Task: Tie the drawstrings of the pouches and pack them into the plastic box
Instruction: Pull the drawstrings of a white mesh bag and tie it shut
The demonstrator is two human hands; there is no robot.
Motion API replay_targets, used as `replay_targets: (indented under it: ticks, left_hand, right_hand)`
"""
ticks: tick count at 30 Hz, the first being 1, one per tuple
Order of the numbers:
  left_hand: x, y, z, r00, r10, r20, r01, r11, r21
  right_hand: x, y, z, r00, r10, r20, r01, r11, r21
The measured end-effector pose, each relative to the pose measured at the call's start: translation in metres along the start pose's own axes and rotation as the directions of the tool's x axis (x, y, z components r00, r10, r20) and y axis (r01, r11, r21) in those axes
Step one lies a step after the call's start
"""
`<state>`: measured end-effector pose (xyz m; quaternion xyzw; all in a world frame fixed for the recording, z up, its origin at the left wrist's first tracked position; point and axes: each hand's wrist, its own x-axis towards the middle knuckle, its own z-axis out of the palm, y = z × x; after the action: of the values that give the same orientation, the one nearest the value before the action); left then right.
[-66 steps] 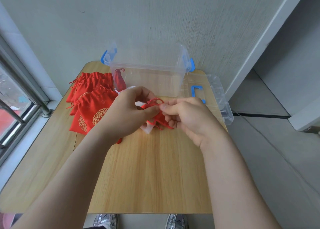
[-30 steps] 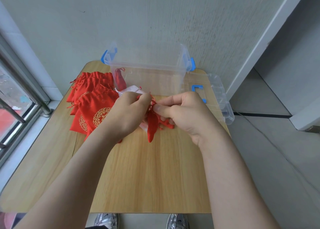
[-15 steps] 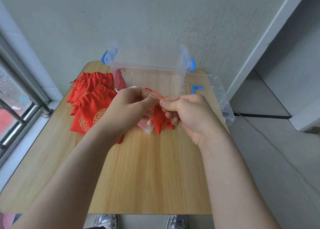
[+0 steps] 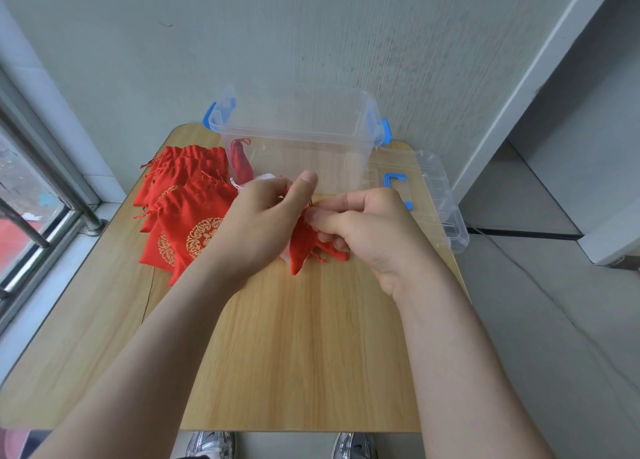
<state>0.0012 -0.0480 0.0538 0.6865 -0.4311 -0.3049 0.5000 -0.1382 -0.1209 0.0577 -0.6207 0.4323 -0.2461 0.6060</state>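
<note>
Between my two hands, above the middle of the wooden table [image 4: 284,347], hangs a small red pouch [image 4: 300,247]. My left hand [image 4: 258,226] pinches its red drawstring at the top with thumb and fingers. My right hand [image 4: 367,230] pinches the string from the other side, its fingers curled under the pouch. A clear plastic box [image 4: 360,153] with blue latches stands at the table's far edge; one tied red pouch [image 4: 240,164] leans inside its left end. A pile of red pouches with gold emblems [image 4: 187,212] lies at the left.
The box's clear lid [image 4: 436,195] with a blue handle lies at the table's right edge. A white bit of plastic or cloth [image 4: 263,179] shows behind my left hand. A window frame runs along the left, a wall behind the box.
My hands have stayed together above the table, working the drawstring. The pouch body has dropped to hang lower between them, and my left thumb has lifted upward.
</note>
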Motion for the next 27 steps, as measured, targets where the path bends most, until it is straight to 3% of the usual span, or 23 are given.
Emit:
replay_targets:
  ticks: [6,12,15,18,22,27]
  left_hand:
    - [0.004,-0.009,-0.002,0.995,0.086,-0.058,-0.077,0.986,0.15]
    - [0.003,-0.011,-0.006,0.995,0.09,0.048,-0.094,0.992,0.089]
    - [0.003,-0.011,-0.009,0.989,0.107,0.105,-0.111,0.993,0.038]
    - [0.002,-0.013,-0.01,0.962,0.238,0.136,-0.247,0.967,0.058]
    - [0.002,-0.014,-0.01,0.893,0.417,0.171,-0.446,0.868,0.216]
    - [0.005,-0.019,-0.01,0.855,0.509,0.1,-0.509,0.789,0.344]
  right_hand:
    - [-0.002,0.002,-0.002,0.998,-0.069,-0.008,0.069,0.997,0.028]
    - [-0.002,0.001,-0.001,0.998,-0.045,-0.044,0.047,0.998,0.041]
    - [0.002,0.003,0.001,0.997,0.001,-0.075,0.009,0.992,0.129]
    - [0.004,0.005,-0.003,0.997,0.062,-0.049,-0.049,0.973,0.226]
    - [0.003,0.004,-0.008,0.991,0.133,0.012,-0.13,0.944,0.303]
    - [0.002,0.004,-0.011,0.98,0.186,0.068,-0.198,0.93,0.309]
